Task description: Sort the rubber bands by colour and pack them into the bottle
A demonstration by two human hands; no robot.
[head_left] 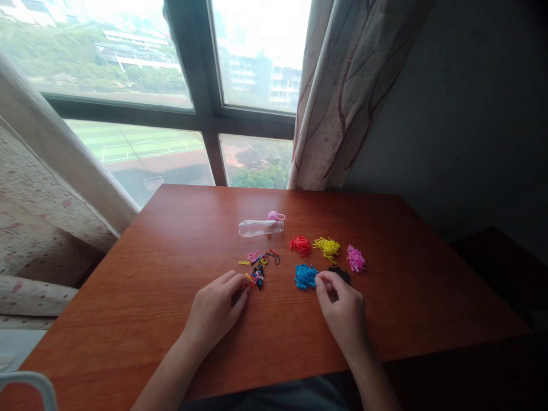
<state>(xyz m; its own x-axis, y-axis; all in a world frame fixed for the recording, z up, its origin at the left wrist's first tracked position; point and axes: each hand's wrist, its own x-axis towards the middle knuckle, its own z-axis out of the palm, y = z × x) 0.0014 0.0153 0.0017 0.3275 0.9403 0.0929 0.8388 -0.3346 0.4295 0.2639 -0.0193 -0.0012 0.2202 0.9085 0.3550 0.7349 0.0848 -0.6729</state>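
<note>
My left hand (220,302) rests at the near left of a small mixed pile of coloured rubber bands (258,273). Its thumb and forefinger are drawn together at the pile's edge; anything between them is too small to make out. My right hand (343,305) is closed in a pinch at the right edge of a pile of blue rubber bands (305,276). What it pinches, if anything, does not show clearly. Just behind its fingers lies a pile of black rubber bands (341,274), partly covered by the hand.
Red bands (301,245), yellow bands (327,248) and pink bands (356,258) lie in separate piles farther right. A clear bottle (260,228) lies on its side, with a pink looped cap (275,216) behind it. The wooden table (128,297) meets a window and curtains.
</note>
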